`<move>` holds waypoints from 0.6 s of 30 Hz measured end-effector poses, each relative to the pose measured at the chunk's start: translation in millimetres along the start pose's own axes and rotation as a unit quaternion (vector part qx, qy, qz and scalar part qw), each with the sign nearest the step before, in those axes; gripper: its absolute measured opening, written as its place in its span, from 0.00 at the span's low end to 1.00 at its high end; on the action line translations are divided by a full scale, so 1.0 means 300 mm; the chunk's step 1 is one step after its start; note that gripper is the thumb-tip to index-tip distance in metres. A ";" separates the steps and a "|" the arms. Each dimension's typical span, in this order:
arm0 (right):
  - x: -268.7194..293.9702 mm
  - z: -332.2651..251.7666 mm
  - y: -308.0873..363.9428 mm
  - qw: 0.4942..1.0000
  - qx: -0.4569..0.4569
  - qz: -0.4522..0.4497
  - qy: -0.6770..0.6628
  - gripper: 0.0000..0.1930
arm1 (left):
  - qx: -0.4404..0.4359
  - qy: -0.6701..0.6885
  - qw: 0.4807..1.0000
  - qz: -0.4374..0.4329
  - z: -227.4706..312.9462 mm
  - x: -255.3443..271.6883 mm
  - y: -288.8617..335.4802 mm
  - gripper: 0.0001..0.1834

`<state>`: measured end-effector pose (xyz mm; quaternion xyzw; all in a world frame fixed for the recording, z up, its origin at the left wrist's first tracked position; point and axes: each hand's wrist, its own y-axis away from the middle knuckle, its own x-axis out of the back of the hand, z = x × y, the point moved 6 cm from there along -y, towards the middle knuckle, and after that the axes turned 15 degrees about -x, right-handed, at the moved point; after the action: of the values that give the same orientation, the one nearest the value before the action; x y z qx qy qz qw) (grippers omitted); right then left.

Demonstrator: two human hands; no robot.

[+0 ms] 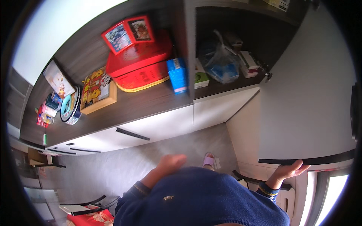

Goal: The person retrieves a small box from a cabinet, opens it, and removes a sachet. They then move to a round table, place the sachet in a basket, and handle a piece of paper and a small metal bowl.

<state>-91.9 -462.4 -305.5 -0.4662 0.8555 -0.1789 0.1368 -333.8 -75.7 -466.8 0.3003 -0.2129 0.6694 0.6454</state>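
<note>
My right hand is at the lower edge of a grey cabinet door that stands swung out on the right. Its fingers are stretched and apart, touching or just under the black edge strip. In front of my body hangs my left hand, smeared by motion, so its fingers cannot be made out. Behind the door, the cabinet compartment holds a clear plastic bag with blue contents, a white and green box and a white and dark red box.
On the dark shelf to the left are a red gift case, a red double photo frame, a blue box and a wooden framed picture. White drawers run below. Near my left side is a red floral cloth.
</note>
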 end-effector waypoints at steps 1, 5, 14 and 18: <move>-0.033 -0.027 0.038 1.000 -0.014 0.000 -0.028 0.30 | 0.009 -0.003 1.000 0.000 -0.015 0.015 0.030 0.14; -0.132 -0.061 0.153 0.994 -0.023 -0.036 -0.104 0.18 | -0.003 -0.010 0.999 0.052 -0.075 0.076 0.164 0.13; -0.483 -0.174 0.425 0.981 0.049 -0.176 -0.061 0.17 | 0.089 0.003 0.988 0.123 -0.227 0.146 0.406 0.12; -0.567 -0.249 0.422 0.966 0.113 -0.234 0.008 0.13 | 0.124 0.029 0.980 0.152 -0.204 0.148 0.474 0.13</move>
<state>-126.7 -241.6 -281.8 -0.6338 0.6978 -0.3046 0.1363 -481.9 -12.7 -466.7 0.3225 -0.1529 0.7892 0.4997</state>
